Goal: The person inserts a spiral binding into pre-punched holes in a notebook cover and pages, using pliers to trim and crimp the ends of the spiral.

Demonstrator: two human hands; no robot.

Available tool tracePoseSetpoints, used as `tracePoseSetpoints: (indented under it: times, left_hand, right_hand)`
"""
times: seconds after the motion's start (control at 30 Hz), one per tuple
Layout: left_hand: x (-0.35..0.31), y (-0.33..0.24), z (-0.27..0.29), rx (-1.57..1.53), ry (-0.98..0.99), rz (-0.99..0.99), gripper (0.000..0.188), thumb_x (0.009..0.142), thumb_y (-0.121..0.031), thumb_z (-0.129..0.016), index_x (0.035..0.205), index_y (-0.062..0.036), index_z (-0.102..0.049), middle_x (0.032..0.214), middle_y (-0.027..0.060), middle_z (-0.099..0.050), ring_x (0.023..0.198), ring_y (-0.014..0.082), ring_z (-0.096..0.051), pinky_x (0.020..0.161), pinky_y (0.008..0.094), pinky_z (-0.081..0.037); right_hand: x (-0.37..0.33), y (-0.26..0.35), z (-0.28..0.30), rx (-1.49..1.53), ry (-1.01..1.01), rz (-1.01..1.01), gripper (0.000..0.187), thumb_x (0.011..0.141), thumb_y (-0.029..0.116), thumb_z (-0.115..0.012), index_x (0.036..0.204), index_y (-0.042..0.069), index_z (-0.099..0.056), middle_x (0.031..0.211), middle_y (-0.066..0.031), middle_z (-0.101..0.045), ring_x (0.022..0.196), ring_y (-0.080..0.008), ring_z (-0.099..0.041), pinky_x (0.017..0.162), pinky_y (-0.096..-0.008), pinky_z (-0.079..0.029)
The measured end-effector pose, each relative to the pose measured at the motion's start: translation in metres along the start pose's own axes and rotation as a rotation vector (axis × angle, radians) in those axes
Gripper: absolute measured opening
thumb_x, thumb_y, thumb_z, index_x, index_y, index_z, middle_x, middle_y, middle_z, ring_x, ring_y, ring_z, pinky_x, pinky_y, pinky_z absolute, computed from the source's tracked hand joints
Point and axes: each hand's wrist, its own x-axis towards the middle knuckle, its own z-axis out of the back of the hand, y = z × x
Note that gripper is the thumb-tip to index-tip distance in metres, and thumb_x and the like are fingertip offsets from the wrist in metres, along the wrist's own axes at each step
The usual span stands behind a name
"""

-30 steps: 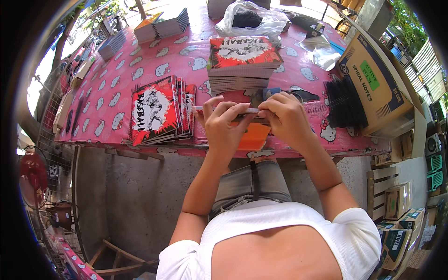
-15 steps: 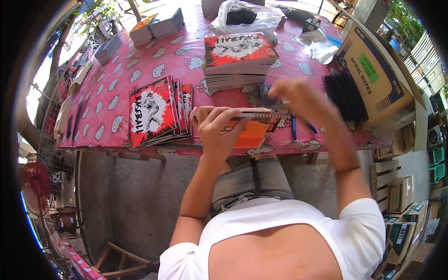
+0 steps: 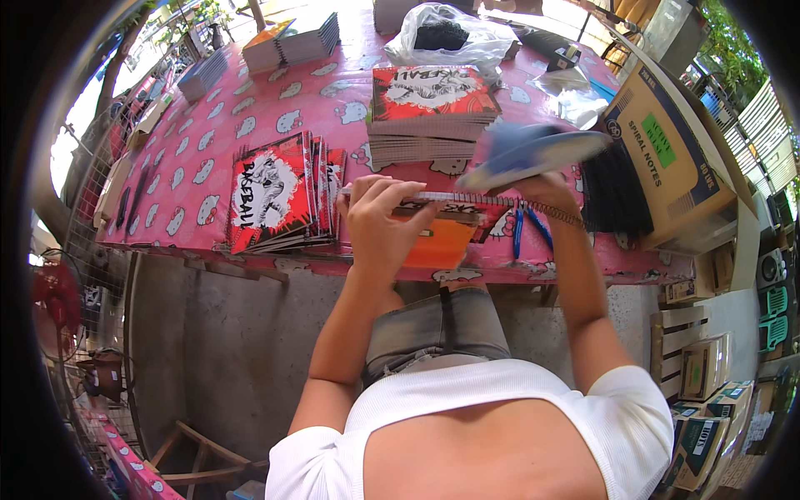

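Note:
My left hand (image 3: 385, 215) is closed on a spiral notebook (image 3: 433, 198), held with its bound edge up above the table's front edge. A thin coil (image 3: 557, 215) runs along that edge and sticks out past its right end. Below the edge, an orange sheet or cover (image 3: 442, 242) shows. In my right hand (image 3: 546, 192) is a blue, flat, slipper-shaped object (image 3: 533, 154), smeared by motion, raised over the coil's end; the fingers are partly hidden behind it. Two blue handles (image 3: 518, 233), like those of pliers, lie just under the coil.
Red-covered notebooks lie fanned in a pile (image 3: 271, 192) at left and in a tall stack (image 3: 433, 108) behind my hands. Black coils (image 3: 617, 187) lean by a cardboard box (image 3: 667, 150) at right. A plastic bag (image 3: 450, 37) and more notebook stacks (image 3: 292, 42) sit farther back.
My right hand has taken hold of the blue flat object and lifted it from the table, over the coil. My left hand keeps its hold on the notebook.

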Motion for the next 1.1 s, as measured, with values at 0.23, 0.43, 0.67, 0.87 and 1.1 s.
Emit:
tracePoseSetpoints:
  times: [0.23, 0.43, 0.67, 0.87, 1.1]
  left_hand:
    - [0.008, -0.004, -0.003, -0.029, 0.05, 0.059, 0.026, 0.058, -0.018, -0.083, 0.081, -0.0095, -0.073, 0.074, 0.0, -0.066, 0.08, 0.0162, -0.056, 0.075, 0.0298, -0.042]
    - [0.006, -0.001, -0.004, -0.074, 0.064, 0.124, 0.024, 0.061, -0.025, -0.081, 0.078, -0.0116, -0.072, 0.074, -0.0015, -0.066, 0.081, 0.0166, -0.056, 0.082, 0.0337, -0.037]
    - [0.015, -0.009, -0.003, 0.014, 0.103, 0.089, 0.025, 0.06, -0.024, -0.083, 0.079, -0.0102, -0.073, 0.072, -0.0008, -0.066, 0.082, 0.0163, -0.056, 0.076, 0.0304, -0.042]
    - [0.013, -0.002, -0.002, -0.006, 0.099, 0.12, 0.026, 0.059, -0.022, -0.083, 0.081, -0.0101, -0.073, 0.072, 0.0012, -0.067, 0.081, 0.016, -0.056, 0.073, 0.0304, -0.045]
    - [0.019, -0.009, 0.004, -0.046, 0.163, 0.173, 0.032, 0.059, -0.018, -0.083, 0.089, -0.0101, -0.072, 0.075, 0.0041, -0.069, 0.077, 0.0161, -0.059, 0.07, 0.03, -0.048]
  right_hand:
    - [0.003, -0.006, 0.01, -0.751, 0.025, 0.387, 0.045, 0.065, -0.002, -0.069, 0.109, 0.0, -0.058, 0.101, -0.0083, -0.065, 0.087, -0.014, -0.062, 0.077, -0.0273, -0.05]
    - [0.003, 0.017, -0.005, -0.452, 0.02, -0.005, 0.046, 0.068, -0.004, -0.07, 0.113, -0.001, -0.058, 0.102, -0.0066, -0.067, 0.091, -0.0128, -0.061, 0.083, -0.0278, -0.049]
    - [0.009, 0.008, 0.0, -0.765, 0.109, 0.327, 0.041, 0.07, 0.001, -0.074, 0.109, 0.001, -0.063, 0.105, -0.0077, -0.066, 0.094, -0.0117, -0.06, 0.084, -0.0299, -0.049]
    - [0.014, 0.007, -0.018, -0.261, 0.089, -0.059, 0.037, 0.072, -0.003, -0.068, 0.108, 0.0, -0.063, 0.105, -0.0055, -0.066, 0.091, -0.0128, -0.061, 0.082, -0.0298, -0.05]
    - [0.035, 0.001, 0.002, -0.39, 0.229, -0.016, 0.041, 0.072, -0.001, -0.068, 0.113, 0.0, -0.06, 0.108, -0.007, -0.065, 0.097, -0.0144, -0.059, 0.089, -0.0314, -0.047]
